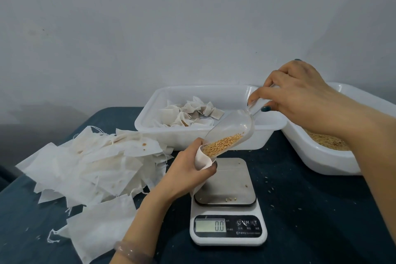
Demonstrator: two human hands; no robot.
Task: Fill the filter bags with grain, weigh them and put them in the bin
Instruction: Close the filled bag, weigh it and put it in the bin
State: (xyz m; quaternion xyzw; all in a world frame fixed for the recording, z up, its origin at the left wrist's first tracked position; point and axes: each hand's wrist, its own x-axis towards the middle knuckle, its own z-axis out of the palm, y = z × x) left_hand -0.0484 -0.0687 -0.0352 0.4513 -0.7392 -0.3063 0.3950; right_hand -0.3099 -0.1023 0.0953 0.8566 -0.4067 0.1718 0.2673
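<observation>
While the left hand (188, 169) curls its fingers and thumb round a white filter bag (202, 159) and holds its mouth open, the right hand (297, 92) pinches the handle of a clear plastic scoop (231, 128) between thumb and fingers, wrist bent down. The scoop tilts down to the left, its lip in the bag's mouth, with golden grain (222, 144) gathered at the low end. The bag hangs just above the steel platform of a white kitchen scale (228, 227), whose display reads 0.0; a few loose kernels lie on the platform.

Beyond both hands stands a white bin (263, 135) holding several filled bags (192, 111). Under the right forearm sits a second white tub (321, 161) with more grain in it. Left of the left hand sprawls a heap of empty bags (96, 163), strings trailing. A pale bracelet (130, 251) circles the left wrist.

Everything rests on a dark blue surface (310, 210) dotted with stray kernels, against a plain grey wall (192, 28).
</observation>
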